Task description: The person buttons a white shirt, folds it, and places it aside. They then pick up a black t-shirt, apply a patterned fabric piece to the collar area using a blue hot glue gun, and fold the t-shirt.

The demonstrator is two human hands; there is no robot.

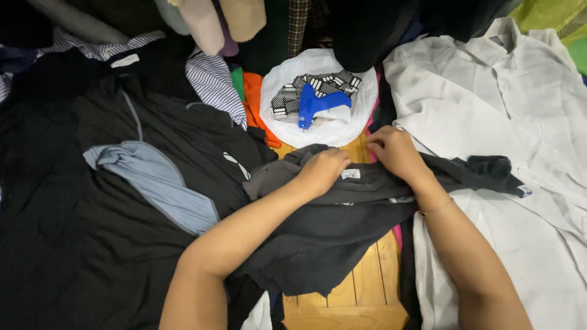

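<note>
Both hands have a closed grip on the dark grey garment (342, 220): the left hand (322, 171) and the right hand (396, 151) pinch its collar edge on either side of a small white label (350, 174). The garment lies across the wooden desk (367, 287), near its front edge. A white shirt (489, 110) covers the right side, black clothes (92, 244) the left. Toward the far edge, a blue tagging gun (315, 105) rests on a white bag (318, 67).

A dark grey garment (330, 214) lies crumpled across the middle of the scene, over a wooden surface, its collar end stretched out to the right. A small white label (350, 174) sits on its upper edge, near the centre.
</note>
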